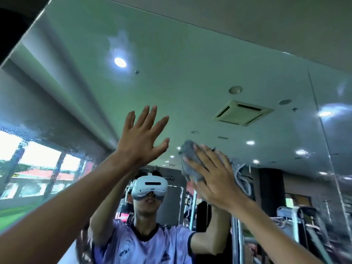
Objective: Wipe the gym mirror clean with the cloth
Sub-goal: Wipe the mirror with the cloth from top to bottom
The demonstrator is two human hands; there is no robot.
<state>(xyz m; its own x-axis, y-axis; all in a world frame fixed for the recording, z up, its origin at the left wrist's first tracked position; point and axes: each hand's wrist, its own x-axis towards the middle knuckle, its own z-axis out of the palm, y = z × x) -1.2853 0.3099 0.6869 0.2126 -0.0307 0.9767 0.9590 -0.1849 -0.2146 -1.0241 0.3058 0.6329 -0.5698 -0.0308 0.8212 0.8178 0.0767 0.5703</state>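
Observation:
The gym mirror [190, 77] fills the view ahead of me and reflects the ceiling, its lights and me. My right hand [215, 178] lies flat with straight fingers on a grey cloth [190, 161], pressing it against the glass; part of the cloth hangs loose to the right of the hand. My left hand [142, 138] is raised to the left of the cloth with its fingers spread and straight, palm toward the mirror, holding nothing. I cannot tell whether it touches the glass.
A vertical seam [323, 134] between mirror panels runs down the right side. The mirror's upper edge [209, 27] meets the ceiling. Reflected gym machines [297, 221] show at the lower right, reflected windows [38, 159] at the left.

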